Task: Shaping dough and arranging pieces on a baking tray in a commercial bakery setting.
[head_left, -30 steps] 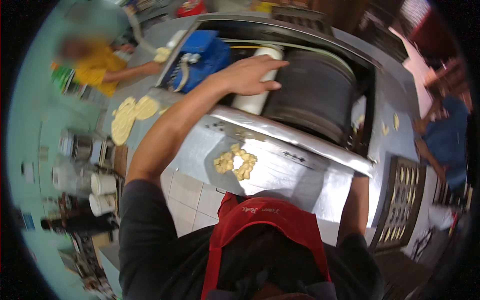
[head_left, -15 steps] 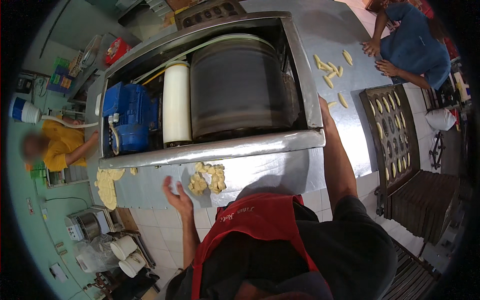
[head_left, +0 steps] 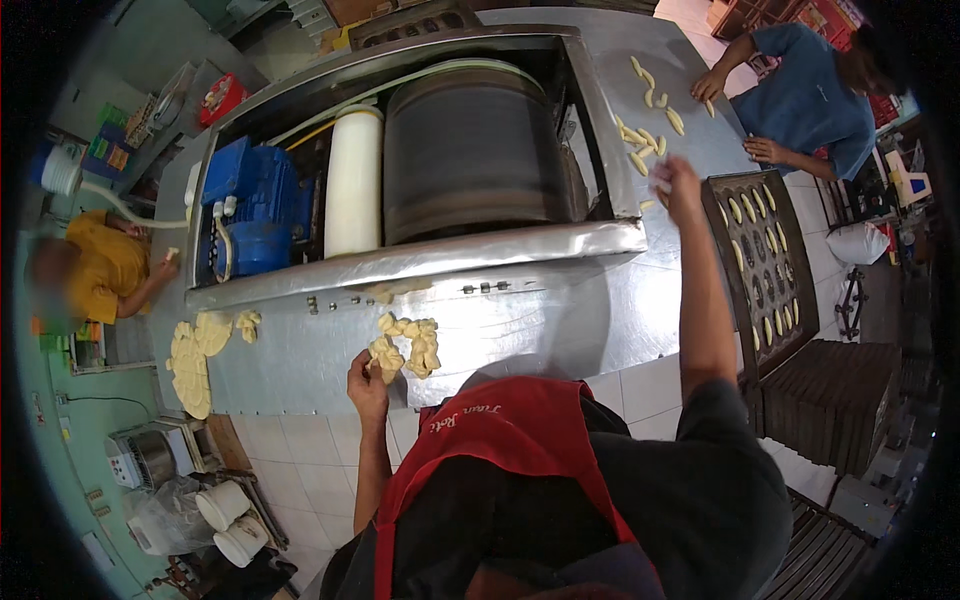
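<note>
Several pale dough lumps (head_left: 423, 348) form a cluster on the metal table in front of me. My left hand (head_left: 368, 387) is at the cluster's near left side, fingers closed on a small piece of dough (head_left: 383, 357). My right hand (head_left: 678, 188) is raised past the machine's right corner, close to several finger-shaped dough pieces (head_left: 640, 140). Motion smears its fingers, and whether it holds anything is unclear. Between my hands and the far side stands a machine with a dark drum (head_left: 475, 160), a white roller (head_left: 353, 185) and a blue motor (head_left: 255, 205).
Flat dough sheets (head_left: 190, 365) lie at the table's left end. At right, a dark moulded tray (head_left: 762, 250) holds rows of dough pieces above stacked trays (head_left: 825, 400). A co-worker in blue (head_left: 815, 100) handles dough at the right; another in yellow (head_left: 100, 265) stands at left.
My left hand has moved from open beside the dough cluster to closed on a piece of it. My right hand has left the machine's right corner and swung outward towards the finger-shaped pieces.
</note>
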